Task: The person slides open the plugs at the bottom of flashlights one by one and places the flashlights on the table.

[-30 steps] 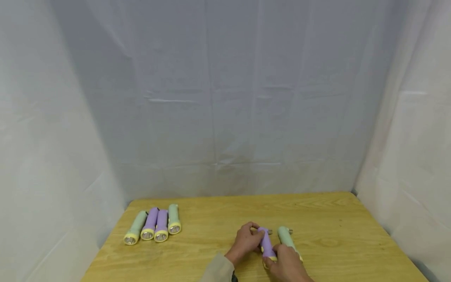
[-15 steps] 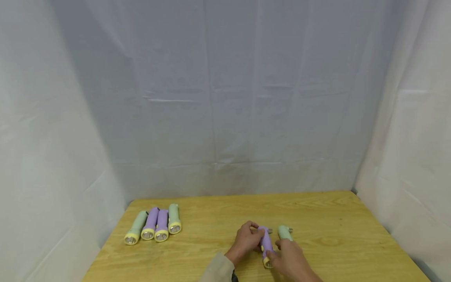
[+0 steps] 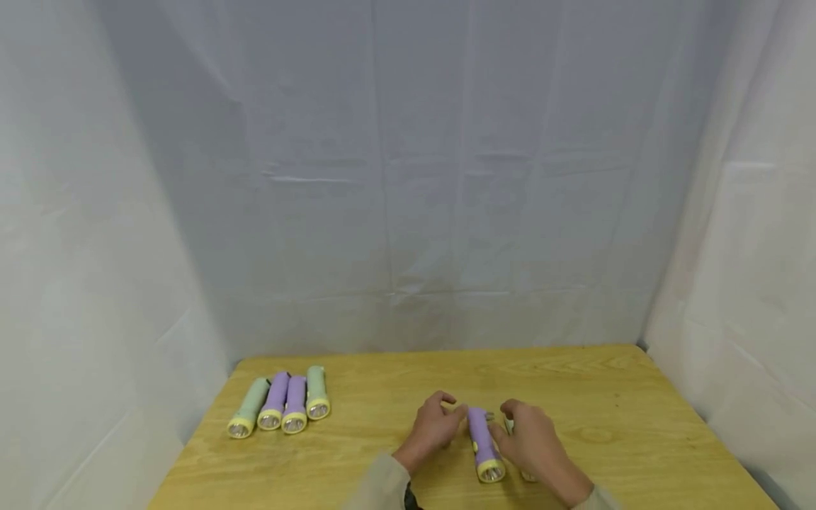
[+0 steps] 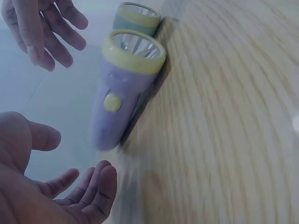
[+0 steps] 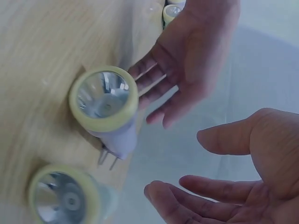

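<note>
A purple flashlight (image 3: 482, 443) with a yellow rim and yellow switch lies on the table, lens towards the person. Metal plug prongs (image 5: 108, 158) stick out at its tail. My left hand (image 3: 435, 426), fingers relaxed, is just left of its tail and holds nothing; the left wrist view shows a gap between fingertips and flashlight. On the other side, my right hand (image 3: 535, 439) hovers with thumb and fingers spread. Beneath that hand lies a green flashlight (image 5: 70, 196), mostly hidden in the head view; its yellow-rimmed head also shows behind the purple one in the left wrist view.
At the table's left, two green flashlights and two purple flashlights (image 3: 295, 400) lie side by side, lenses towards the person. Pale sheeting (image 3: 421, 212) hangs behind the wooden table (image 3: 382, 389) and along both sides.
Both hands have let go of the purple flashlight. The left hand has drawn back slightly left; the right has moved up and right, over the green flashlight.
</note>
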The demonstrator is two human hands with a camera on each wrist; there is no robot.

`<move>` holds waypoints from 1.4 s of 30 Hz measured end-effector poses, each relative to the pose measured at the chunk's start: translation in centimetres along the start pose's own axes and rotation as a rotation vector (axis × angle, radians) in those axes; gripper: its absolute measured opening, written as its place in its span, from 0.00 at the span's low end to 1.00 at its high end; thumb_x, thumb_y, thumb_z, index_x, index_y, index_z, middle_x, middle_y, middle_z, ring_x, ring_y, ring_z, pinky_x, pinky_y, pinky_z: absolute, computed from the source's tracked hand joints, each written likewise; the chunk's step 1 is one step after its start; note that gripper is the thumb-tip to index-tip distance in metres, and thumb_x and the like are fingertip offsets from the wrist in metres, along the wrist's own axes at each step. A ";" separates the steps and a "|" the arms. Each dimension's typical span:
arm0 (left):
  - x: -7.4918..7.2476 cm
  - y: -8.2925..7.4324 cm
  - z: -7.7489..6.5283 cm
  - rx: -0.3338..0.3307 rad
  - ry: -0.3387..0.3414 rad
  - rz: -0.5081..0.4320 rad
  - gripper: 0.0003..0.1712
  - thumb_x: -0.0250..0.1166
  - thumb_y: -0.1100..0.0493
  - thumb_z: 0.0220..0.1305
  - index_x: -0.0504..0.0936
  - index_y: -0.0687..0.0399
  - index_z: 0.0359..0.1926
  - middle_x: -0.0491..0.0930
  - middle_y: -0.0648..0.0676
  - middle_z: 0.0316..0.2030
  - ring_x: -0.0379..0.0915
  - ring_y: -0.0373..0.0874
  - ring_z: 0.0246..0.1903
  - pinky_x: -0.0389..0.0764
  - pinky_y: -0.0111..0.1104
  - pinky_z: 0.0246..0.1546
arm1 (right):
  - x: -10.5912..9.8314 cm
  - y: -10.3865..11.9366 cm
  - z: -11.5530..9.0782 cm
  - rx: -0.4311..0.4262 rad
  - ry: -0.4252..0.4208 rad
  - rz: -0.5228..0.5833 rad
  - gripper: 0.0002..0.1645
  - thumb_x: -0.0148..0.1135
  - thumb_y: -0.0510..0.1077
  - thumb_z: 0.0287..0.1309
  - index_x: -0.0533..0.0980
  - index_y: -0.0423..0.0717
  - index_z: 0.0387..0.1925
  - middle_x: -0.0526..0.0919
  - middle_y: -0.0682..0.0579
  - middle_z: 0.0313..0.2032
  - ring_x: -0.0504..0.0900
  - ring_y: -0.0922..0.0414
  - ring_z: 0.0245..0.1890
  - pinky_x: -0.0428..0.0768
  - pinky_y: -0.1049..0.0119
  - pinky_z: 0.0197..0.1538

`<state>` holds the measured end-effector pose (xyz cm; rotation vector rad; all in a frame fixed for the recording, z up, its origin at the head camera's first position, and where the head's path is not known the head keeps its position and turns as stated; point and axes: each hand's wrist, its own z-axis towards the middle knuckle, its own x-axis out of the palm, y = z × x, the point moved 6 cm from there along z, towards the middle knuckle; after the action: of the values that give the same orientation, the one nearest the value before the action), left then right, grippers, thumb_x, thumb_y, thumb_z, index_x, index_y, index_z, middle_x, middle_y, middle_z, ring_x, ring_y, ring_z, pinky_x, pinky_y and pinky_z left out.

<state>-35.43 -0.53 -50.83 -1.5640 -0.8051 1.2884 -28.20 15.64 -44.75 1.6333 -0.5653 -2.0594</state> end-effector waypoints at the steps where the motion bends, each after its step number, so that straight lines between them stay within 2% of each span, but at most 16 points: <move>1: -0.4 0.0 0.0 0.006 -0.003 0.008 0.24 0.64 0.50 0.71 0.74 0.64 0.56 0.79 0.53 0.29 0.71 0.41 0.19 0.72 0.32 0.19 | 0.0 0.2 0.2 0.006 0.008 0.003 0.20 0.71 0.44 0.58 0.81 0.33 0.46 0.88 0.38 0.43 0.83 0.56 0.30 0.85 0.58 0.35; 7: -3.8 0.4 -0.5 0.013 -0.010 0.050 0.25 0.63 0.50 0.72 0.73 0.64 0.58 0.80 0.57 0.34 0.80 0.50 0.28 0.78 0.36 0.25 | 0.0 2.0 1.3 -0.039 0.011 -0.005 0.20 0.71 0.47 0.60 0.82 0.35 0.48 0.88 0.41 0.44 0.86 0.50 0.36 0.86 0.55 0.40; 12: -6.7 0.9 -1.2 0.008 -0.011 0.050 0.24 0.62 0.52 0.72 0.72 0.65 0.59 0.80 0.61 0.38 0.80 0.53 0.32 0.79 0.39 0.28 | 0.9 3.5 2.1 -0.075 0.032 0.025 0.20 0.71 0.47 0.60 0.81 0.36 0.48 0.88 0.42 0.45 0.87 0.46 0.43 0.87 0.52 0.44; 19: -11.1 1.8 -2.5 -0.016 -0.086 0.059 0.23 0.62 0.52 0.73 0.72 0.64 0.59 0.79 0.61 0.39 0.80 0.52 0.33 0.81 0.40 0.28 | 2.6 6.1 3.2 -0.179 0.055 0.022 0.19 0.69 0.47 0.61 0.81 0.37 0.48 0.88 0.43 0.43 0.87 0.47 0.41 0.86 0.53 0.42; 24: -14.0 2.0 -3.4 -0.022 -0.139 0.065 0.22 0.61 0.53 0.73 0.72 0.64 0.59 0.78 0.62 0.41 0.80 0.52 0.35 0.83 0.44 0.32 | 3.8 7.3 4.1 -0.205 0.081 0.017 0.19 0.67 0.47 0.62 0.81 0.37 0.49 0.88 0.43 0.43 0.87 0.51 0.36 0.86 0.56 0.38; 27: -15.3 2.3 -3.9 -0.034 -0.165 0.079 0.21 0.61 0.54 0.73 0.73 0.63 0.58 0.78 0.62 0.42 0.80 0.52 0.35 0.82 0.42 0.32 | 4.6 7.8 4.5 -0.218 0.092 0.031 0.20 0.66 0.47 0.63 0.80 0.36 0.50 0.87 0.41 0.45 0.87 0.51 0.37 0.86 0.56 0.39; 34: -18.5 3.4 -5.8 -0.082 -0.242 0.123 0.20 0.62 0.56 0.71 0.73 0.65 0.58 0.78 0.62 0.43 0.81 0.51 0.35 0.82 0.36 0.31 | 7.1 9.7 5.5 -0.288 0.068 0.076 0.19 0.66 0.45 0.63 0.79 0.34 0.50 0.86 0.38 0.47 0.86 0.44 0.44 0.85 0.50 0.45; 38: -20.2 4.2 -7.1 -0.101 -0.282 0.148 0.19 0.61 0.59 0.71 0.74 0.67 0.57 0.78 0.62 0.42 0.81 0.49 0.34 0.81 0.33 0.30 | 8.8 10.8 6.2 -0.304 0.103 0.117 0.20 0.64 0.45 0.65 0.79 0.33 0.50 0.85 0.37 0.47 0.85 0.43 0.45 0.85 0.49 0.44; 42: -21.7 5.0 -8.6 -0.110 -0.317 0.174 0.19 0.62 0.59 0.69 0.75 0.67 0.55 0.80 0.62 0.40 0.82 0.46 0.32 0.79 0.31 0.28 | 10.9 11.6 6.4 -0.281 0.157 0.173 0.21 0.64 0.45 0.65 0.77 0.33 0.52 0.83 0.35 0.50 0.83 0.41 0.48 0.84 0.48 0.46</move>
<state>-32.59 -23.93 -47.40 -1.5646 -0.9663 1.6721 -35.55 0.14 -45.36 1.5072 -0.3325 -1.7773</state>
